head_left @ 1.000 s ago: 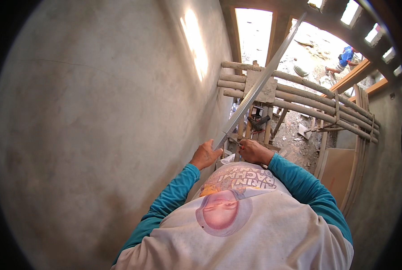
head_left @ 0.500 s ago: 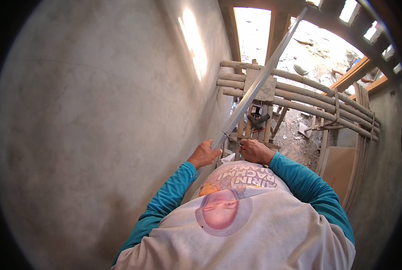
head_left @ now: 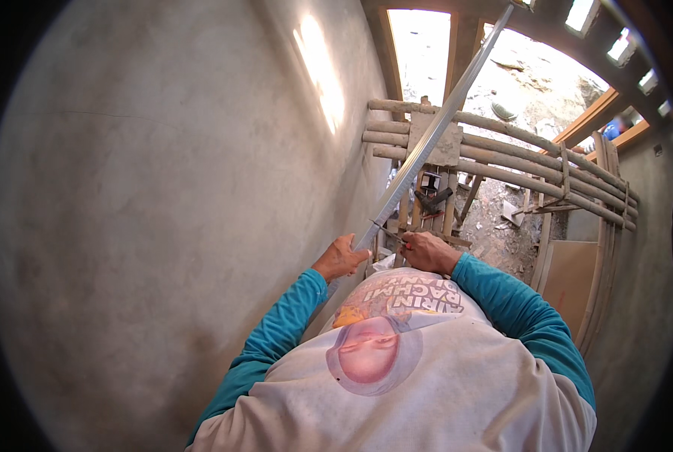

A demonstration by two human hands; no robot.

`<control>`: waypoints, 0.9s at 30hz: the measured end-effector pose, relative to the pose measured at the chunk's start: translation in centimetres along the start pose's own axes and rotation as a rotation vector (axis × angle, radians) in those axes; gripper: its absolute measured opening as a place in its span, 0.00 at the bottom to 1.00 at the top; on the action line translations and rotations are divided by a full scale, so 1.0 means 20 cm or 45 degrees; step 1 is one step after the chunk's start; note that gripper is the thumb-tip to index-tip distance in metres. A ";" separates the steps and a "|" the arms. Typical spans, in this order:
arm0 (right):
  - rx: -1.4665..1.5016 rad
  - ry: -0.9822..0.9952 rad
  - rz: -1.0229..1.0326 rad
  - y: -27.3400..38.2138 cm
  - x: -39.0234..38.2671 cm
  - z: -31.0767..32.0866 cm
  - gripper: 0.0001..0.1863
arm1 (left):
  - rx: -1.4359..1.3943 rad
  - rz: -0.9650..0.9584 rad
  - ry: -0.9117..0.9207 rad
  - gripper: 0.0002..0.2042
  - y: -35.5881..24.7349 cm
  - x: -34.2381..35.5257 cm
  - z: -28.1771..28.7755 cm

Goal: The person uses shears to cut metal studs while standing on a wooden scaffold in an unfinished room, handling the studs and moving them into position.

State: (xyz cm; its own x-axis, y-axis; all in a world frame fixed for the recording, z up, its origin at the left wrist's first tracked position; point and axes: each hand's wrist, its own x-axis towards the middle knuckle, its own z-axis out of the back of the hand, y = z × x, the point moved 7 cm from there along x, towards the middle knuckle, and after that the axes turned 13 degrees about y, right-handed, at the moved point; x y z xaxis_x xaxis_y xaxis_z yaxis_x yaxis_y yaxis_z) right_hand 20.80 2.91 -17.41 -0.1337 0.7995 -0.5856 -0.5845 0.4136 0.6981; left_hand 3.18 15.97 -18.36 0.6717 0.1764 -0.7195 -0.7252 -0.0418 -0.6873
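A long, thin silvery metal profile (head_left: 445,114) slants from beside my left side up toward the bright opening. My left hand (head_left: 340,258) is closed around the profile's lower part. My right hand (head_left: 430,252), just across from it, is closed on metal snips (head_left: 389,233) with a bit of red at the handle. The blades reach the profile's right edge just above my left hand. Whether they bite into the metal is too small to tell. My fingers hide most of the snips' handles.
Close on the left rises a grey plastered wall (head_left: 163,188). Ahead stands a scaffold of wooden poles (head_left: 517,162) with a board (head_left: 443,143) on it. A dark power tool (head_left: 434,200) lies on the lower poles. A brown panel (head_left: 570,279) leans at the right; rubble covers the ground beyond.
Both hands and the snips keep nearly the same place on the profile. The view has shifted slightly. Something blue outside at the far right has changed position.
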 end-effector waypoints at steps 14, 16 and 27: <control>0.016 -0.082 0.062 0.00 -0.03 0.01 0.15 | -0.101 -0.044 0.068 0.13 -0.01 0.00 -0.02; -0.022 -0.079 0.064 -0.03 -0.01 -0.01 0.14 | -0.208 -0.067 0.177 0.12 0.01 0.02 -0.01; -0.019 -0.126 0.040 -0.03 -0.02 0.00 0.14 | 0.895 -0.245 -0.596 0.16 -0.06 0.02 0.09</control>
State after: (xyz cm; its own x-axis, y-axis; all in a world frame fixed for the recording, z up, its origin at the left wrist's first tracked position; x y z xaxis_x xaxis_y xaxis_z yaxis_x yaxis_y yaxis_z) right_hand 21.21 2.32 -17.68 -0.0727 0.8512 -0.5198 -0.5936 0.3819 0.7084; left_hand 4.06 17.79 -17.58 0.7731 0.5112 -0.3756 -0.6343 0.6208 -0.4606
